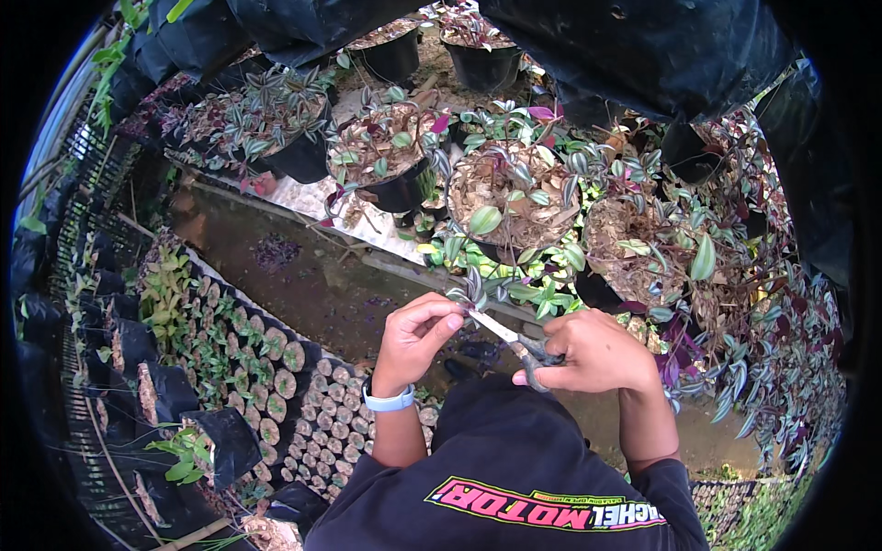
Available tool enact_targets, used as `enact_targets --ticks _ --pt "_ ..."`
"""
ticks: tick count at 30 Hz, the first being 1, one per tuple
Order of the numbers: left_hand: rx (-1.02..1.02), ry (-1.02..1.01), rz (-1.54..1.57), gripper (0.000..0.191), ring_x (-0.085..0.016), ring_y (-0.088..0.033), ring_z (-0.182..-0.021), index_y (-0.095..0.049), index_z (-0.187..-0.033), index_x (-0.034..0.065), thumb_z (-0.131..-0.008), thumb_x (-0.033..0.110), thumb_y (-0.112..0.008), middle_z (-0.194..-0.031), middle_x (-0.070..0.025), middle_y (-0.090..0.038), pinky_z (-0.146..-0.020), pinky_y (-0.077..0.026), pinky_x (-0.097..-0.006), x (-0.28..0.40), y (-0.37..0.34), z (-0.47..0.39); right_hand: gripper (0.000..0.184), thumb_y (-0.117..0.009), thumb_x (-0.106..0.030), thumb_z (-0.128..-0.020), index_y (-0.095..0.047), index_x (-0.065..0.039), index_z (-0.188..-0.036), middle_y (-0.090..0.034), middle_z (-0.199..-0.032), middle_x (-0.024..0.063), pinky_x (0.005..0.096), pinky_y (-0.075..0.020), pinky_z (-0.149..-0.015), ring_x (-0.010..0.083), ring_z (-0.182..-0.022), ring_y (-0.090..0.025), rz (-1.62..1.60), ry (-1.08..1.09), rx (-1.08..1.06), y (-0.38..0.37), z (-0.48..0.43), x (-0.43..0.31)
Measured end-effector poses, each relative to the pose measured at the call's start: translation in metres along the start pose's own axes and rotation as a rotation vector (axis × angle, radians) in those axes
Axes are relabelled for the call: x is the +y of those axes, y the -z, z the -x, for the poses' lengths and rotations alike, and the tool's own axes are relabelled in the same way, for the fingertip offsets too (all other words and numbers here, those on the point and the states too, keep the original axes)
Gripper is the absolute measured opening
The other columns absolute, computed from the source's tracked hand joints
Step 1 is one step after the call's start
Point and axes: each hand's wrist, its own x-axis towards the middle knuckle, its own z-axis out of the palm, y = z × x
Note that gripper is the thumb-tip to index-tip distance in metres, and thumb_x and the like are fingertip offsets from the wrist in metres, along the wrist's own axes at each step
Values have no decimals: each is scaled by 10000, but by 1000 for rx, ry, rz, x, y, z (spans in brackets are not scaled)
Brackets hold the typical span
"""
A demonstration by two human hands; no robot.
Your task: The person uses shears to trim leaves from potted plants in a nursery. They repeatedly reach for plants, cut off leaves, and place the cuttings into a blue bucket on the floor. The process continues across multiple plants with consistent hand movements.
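Observation:
My left hand [418,339] pinches a small striped cutting [471,290] of a trailing plant between thumb and fingertips. In my right hand [598,352] is a pair of scissors [508,335], its fingers through the dark handles. The blades point up and left, and their tips meet the lower end of the cutting beside my left fingertips. Whether the blades touch the stem cannot be told. Just beyond my hands stands a round black pot [513,196] of similar striped plants in pale, chip-like growing medium.
More potted plants [379,155] line the raised bed, with dense trailing foliage [765,344] at the right. Several small filled bags [275,386] with seedlings stand at lower left. Black plastic [641,48] hangs overhead. Clippings [275,253] lie on the path.

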Motion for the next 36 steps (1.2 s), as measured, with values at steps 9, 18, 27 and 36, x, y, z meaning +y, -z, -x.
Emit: enact_targets --ticks 9,18,27,36 --pt "38 155 180 189 -71 -584 -764 -693 -1173 10 -991 61 -691 -958 -45 -706 -665 -458 -218 -20 30 36 391 -836 -346 -834 -687 -27 -662 -519 -636 77 406 -391 -526 265 -574 -568 -142 81 -145 -24 -10 4" --pt "153 150 443 138 -84 -598 -744 -663 -1135 32 -1023 113 -658 -1022 -112 -736 -628 -467 -223 -58 19 49 217 -847 -130 -829 -805 -33 -1019 -664 -836 71 328 -521 -698 185 -777 -664 -406 26 265 -101 -36 8" --pt "24 284 308 310 -84 -652 -855 -640 -1283 42 -975 20 -661 -1029 -34 -711 -672 -472 -216 -82 -8 43 90 -753 -68 -837 -736 15 -867 -601 -766 81 311 -435 -576 152 -628 -561 -621 19 396 -138 -25 46" --pt "-268 806 -178 420 -90 -642 -944 -576 -1415 88 -1020 210 -654 -1232 -26 -724 -767 -491 -246 -168 13 34 126 -807 -116 -883 -779 -17 -957 -658 -857 38 292 -494 -752 132 -819 -632 -711 -302 556 -238 62 168"
